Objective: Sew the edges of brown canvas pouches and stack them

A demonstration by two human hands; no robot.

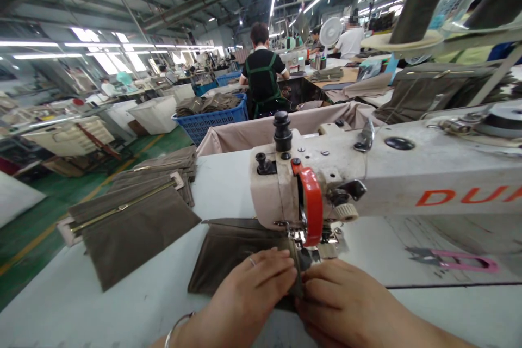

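A dark olive-brown fabric panel (228,253) lies on the table with its right edge at the needle area of a sewing machine (273,190). My left hand (261,283), with a ring and a bracelet, rests flat on top of the panel, fingers stretched toward its right edge. Close beside it, my right hand (338,296) has its fingers closed on the panel's near right edge, just in front of the presser foot (300,236). The fingertips of the right hand are partly hidden. A red guard (312,206) hangs over the needle and covers it.
Zippered fabric pieces (138,223) are stacked at the table's left. Thread snips (452,259) with pink handles lie right of the needle. Behind the machine are a cloth-lined bin (232,138), a blue crate (216,119) and a seated person (263,73). Thread cones (422,5) stand at upper right.
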